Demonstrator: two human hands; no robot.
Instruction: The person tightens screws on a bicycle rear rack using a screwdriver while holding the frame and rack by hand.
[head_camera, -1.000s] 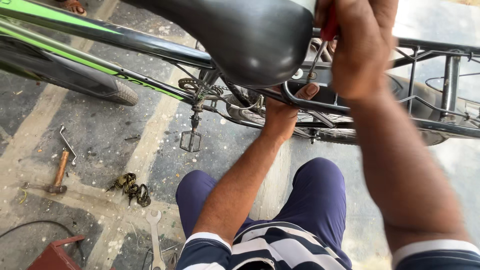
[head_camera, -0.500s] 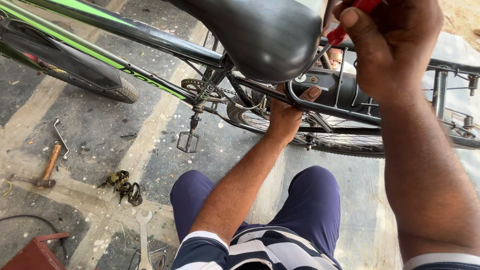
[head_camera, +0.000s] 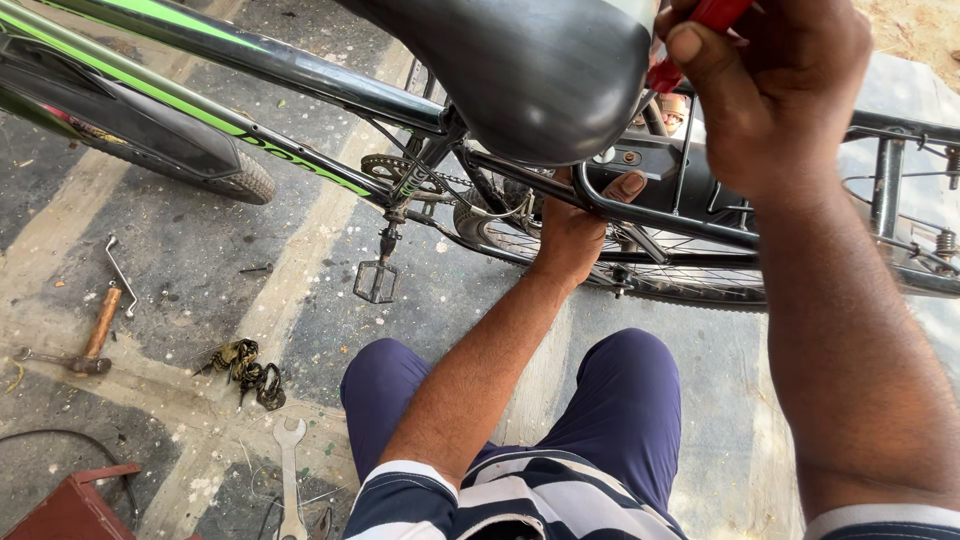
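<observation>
Head view, a person crouched behind a bicycle. The right hand (head_camera: 775, 85) is clenched round a red-handled tool (head_camera: 700, 30), probably a screwdriver, whose shaft runs down behind the saddle (head_camera: 520, 70); the tip is hidden. Compared with a second ago this hand has risen and now fills the upper right of the frame, and the view has closed in on the saddle, which suggests the tool is being worked at a fitting under the seat. The left hand (head_camera: 575, 225) has stayed where it was, fingers wrapped under the black carrier rail (head_camera: 660, 215) and thumb over it, steadying the frame. Saddle: smooth, glossy black shell, rounded. Frame tube (head_camera: 180, 50): green and black painted metal. Rear wheel (head_camera: 600, 265): thin wire spokes, treaded rubber tyre; a square cage pedal (head_camera: 377, 280) hangs below the toothed chainring (head_camera: 385, 170). On the rough, stained concrete floor (head_camera: 200, 230) lie a wooden-handled hammer (head_camera: 92, 340), a bent metal rod (head_camera: 120, 275), a coiled lock or chain (head_camera: 245, 370), an open-ended spanner (head_camera: 290, 475) and the corner of a red box (head_camera: 70, 505).
</observation>
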